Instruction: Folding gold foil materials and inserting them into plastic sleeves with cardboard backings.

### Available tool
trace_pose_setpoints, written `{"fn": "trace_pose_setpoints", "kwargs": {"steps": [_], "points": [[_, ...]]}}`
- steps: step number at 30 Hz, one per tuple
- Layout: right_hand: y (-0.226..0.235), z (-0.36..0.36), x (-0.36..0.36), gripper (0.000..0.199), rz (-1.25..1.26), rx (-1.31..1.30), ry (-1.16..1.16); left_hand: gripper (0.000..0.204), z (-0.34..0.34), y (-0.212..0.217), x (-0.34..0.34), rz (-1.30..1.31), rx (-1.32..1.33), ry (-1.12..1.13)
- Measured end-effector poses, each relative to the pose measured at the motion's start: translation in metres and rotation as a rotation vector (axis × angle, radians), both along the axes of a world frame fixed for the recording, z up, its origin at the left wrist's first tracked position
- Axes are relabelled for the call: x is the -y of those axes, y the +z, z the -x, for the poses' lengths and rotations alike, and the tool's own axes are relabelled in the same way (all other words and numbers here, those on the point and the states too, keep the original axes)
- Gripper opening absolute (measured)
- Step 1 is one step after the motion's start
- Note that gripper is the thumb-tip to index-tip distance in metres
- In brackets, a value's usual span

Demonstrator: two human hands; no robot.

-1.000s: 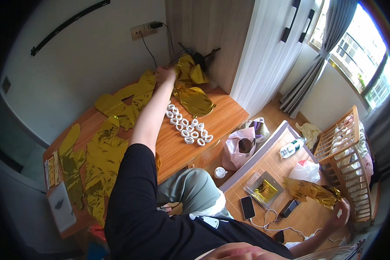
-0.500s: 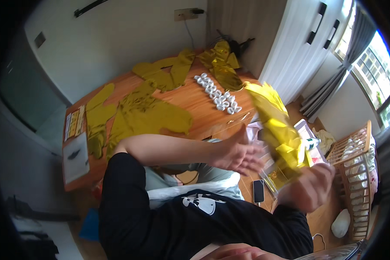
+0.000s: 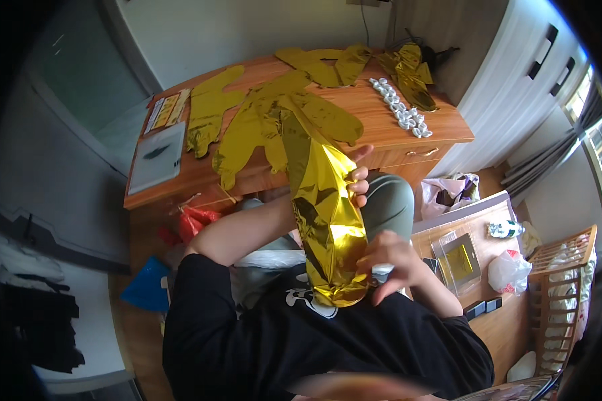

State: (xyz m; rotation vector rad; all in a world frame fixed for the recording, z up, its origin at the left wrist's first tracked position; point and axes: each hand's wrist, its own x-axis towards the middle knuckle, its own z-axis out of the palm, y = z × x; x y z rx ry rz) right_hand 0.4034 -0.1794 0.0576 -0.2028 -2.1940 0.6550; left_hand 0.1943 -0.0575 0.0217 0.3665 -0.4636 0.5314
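Observation:
A shiny gold foil balloon, limp and creased, hangs lengthwise before my chest and lap. My left hand is wrapped round its right edge from behind, fingertips showing, and the left forearm passes behind the foil. Beside the balloon's lower end is my right hand, its bent fingers touching the foil edge and its thumb standing apart. Flat gold foil balloons lie on the wooden desk; the held one overlaps a large flat piece in view.
Small white rings lie in rows on the desk's right side. At its left are a clear packet and a card strip. Lower right, a low table bears a clear box, a bottle and a white bag.
The balloon has come from the right side to in front of my chest. My left hand has taken hold of it; my right hand has moved left, its fingers loosened. The view has shifted.

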Motion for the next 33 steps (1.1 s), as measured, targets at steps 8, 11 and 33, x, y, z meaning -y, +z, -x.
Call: {"fn": "trace_pose_setpoints", "kwargs": {"steps": [8, 11, 33], "points": [[-0.042, 0.025, -0.059, 0.086, 1.728, -0.499, 0.274, 0.076, -0.033, -0.004, 0.031, -0.155, 0.201, -0.258], [-0.06, 0.033, -0.08, 0.078, 1.643, -0.592, 1.596, 0.075, -0.042, -0.016, 0.033, -0.195, 0.115, -0.314], [0.012, 0.046, -0.103, 0.046, 0.985, -0.493, -0.57, 0.063, 0.078, 0.015, 0.048, -0.371, -0.799, 0.937]]}}
